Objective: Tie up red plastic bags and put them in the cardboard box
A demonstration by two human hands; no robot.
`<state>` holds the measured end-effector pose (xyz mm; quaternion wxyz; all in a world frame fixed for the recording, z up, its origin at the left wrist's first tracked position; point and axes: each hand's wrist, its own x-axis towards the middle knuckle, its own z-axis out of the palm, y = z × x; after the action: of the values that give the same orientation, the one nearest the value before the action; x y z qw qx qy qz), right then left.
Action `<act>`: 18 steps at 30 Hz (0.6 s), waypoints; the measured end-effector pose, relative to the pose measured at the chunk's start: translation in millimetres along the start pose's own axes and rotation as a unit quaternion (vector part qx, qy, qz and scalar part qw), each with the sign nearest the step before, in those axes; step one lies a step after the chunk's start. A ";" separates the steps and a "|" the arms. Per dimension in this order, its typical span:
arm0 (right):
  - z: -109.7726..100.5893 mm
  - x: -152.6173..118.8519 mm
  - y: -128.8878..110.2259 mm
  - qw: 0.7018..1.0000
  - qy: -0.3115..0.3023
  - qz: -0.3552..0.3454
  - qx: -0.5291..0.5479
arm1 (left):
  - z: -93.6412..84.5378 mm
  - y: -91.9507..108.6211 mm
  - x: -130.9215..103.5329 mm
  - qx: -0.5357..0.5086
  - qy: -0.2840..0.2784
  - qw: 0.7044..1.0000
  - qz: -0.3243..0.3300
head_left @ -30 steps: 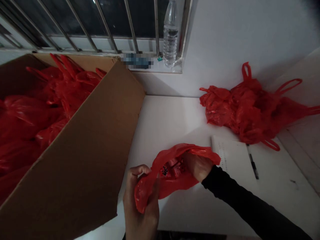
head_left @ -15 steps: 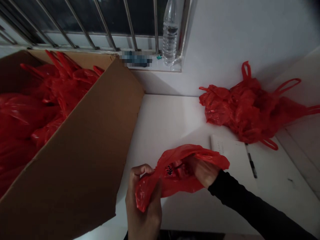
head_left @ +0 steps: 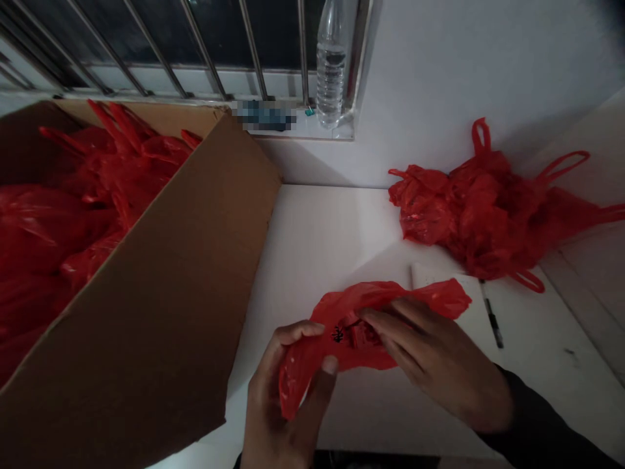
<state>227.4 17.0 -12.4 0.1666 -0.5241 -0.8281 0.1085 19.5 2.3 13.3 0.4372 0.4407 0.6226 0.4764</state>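
Note:
A red plastic bag lies with its mouth spread on the white table, several small red packets inside, one bearing black characters. My left hand is closed on the bag's left end, thumb and fingers around the plastic. Over the mouth of the bag reaches my right hand, its fingers stretched out and fingertips touching the packets. The thumb of that hand is hidden below the fingers.
A cardboard box holding red bags stands on the left. More red bags lie at the back right, near a white notepad and a black pen. A water bottle stands on the barred window's sill.
My right hand has come out of the bag's right side and now lies over its mouth. The left end of the bag has shifted slightly right with my left hand.

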 end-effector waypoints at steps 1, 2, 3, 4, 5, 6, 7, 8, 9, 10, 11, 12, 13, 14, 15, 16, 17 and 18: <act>-8.9 -2.8 -3.0 0.999 0.048 -0.008 -0.017 | -0.6 1.5 0.1 0.004 -0.007 1.000 -0.009; -16.6 -4.9 -4.2 0.993 0.108 -0.005 -0.043 | -1.2 2.8 0.3 0.008 -0.012 1.000 -0.012; -22.7 -6.2 -3.5 0.983 0.168 0.012 -0.075 | -2.0 3.5 0.6 0.013 -0.017 1.000 -0.006; -26.8 -6.8 -0.8 0.971 0.213 0.038 -0.104 | -3.2 3.6 1.0 0.019 -0.021 1.000 0.007; -29.2 -7.1 3.6 0.963 0.230 0.066 -0.119 | -4.9 2.8 1.8 0.027 -0.024 0.999 0.024; -30.1 -7.3 9.5 0.963 0.225 0.090 -0.116 | -7.2 1.0 3.0 0.036 -0.026 0.998 0.043; -30.0 -7.7 16.2 0.968 0.205 0.110 -0.098 | -10.1 -1.4 4.6 0.047 -0.029 0.996 0.065; -29.4 -8.7 23.3 0.972 0.180 0.128 -0.076 | -13.3 -4.2 6.5 0.061 -0.031 0.994 0.088; -28.8 -10.4 30.4 0.975 0.160 0.144 -0.057 | -16.8 -7.0 8.8 0.078 -0.031 0.990 0.111; -28.6 -12.9 37.3 0.976 0.145 0.155 -0.046 | -20.2 -9.3 11.0 0.099 -0.029 0.986 0.133; -29.0 -16.1 43.8 0.976 0.133 0.165 -0.045 | -23.1 -10.8 13.1 0.120 -0.023 0.981 0.154; -30.1 -20.0 49.7 0.975 0.127 0.175 -0.050 | -25.4 -11.1 14.8 0.141 -0.013 0.975 0.171; -32.0 -24.4 55.1 0.974 0.115 0.186 -0.053 | -26.9 -10.2 15.8 0.160 0.003 0.970 0.184; -34.6 -29.1 59.7 0.974 0.096 0.202 -0.046 | -27.5 -8.3 16.2 0.173 0.022 0.965 0.195; -37.8 -33.6 63.3 0.972 0.072 0.220 -0.029 | -27.3 -5.7 15.9 0.176 0.038 0.963 0.200; -41.5 -37.7 65.8 0.970 0.051 0.238 -0.004 | -26.4 -2.8 15.0 0.164 0.048 0.966 0.196; -45.4 -41.2 66.9 0.967 0.036 0.251 0.025 | -25.1 0.0 14.0 0.139 0.053 0.973 0.178; -49.5 -43.7 66.7 0.965 0.036 0.255 0.050 | -23.4 2.3 13.1 0.102 0.051 0.983 0.144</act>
<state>319.5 6.2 2.4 0.1890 -0.7127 -0.6539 0.1695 -5.8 10.4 17.8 0.2841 0.5431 0.6197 0.4902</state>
